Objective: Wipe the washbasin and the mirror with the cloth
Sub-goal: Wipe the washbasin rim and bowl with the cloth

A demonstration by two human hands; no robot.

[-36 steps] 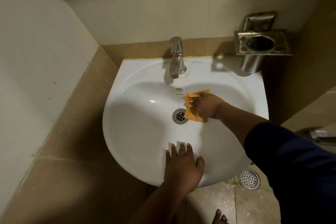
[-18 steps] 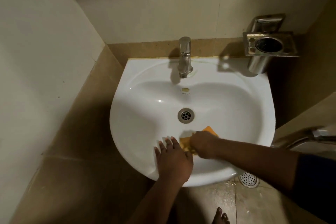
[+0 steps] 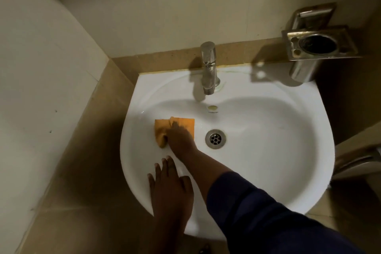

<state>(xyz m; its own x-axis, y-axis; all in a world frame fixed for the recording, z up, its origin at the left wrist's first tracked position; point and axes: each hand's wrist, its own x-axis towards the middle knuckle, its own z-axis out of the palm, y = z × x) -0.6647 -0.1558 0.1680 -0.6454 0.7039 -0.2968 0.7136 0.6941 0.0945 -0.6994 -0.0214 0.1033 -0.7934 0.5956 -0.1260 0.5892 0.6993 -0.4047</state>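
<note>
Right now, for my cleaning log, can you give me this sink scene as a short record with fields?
Surface: white ceramic washbasin
Tool: orange cloth, in the bowl left of the round metal drain
Right hand: presses on the cloth
Left hand: flat on the near rim, fingers straight
Fixture: chrome tap, no water seen running
Wall: steel tumbler holder, right of the tap
Mirror: not in view

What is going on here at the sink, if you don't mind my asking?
A person is wiping the white ceramic washbasin with a folded orange cloth. The right hand presses the cloth against the bowl's inner wall, left of the round metal drain. The left hand rests flat on the near rim. No mirror is in view.
</note>
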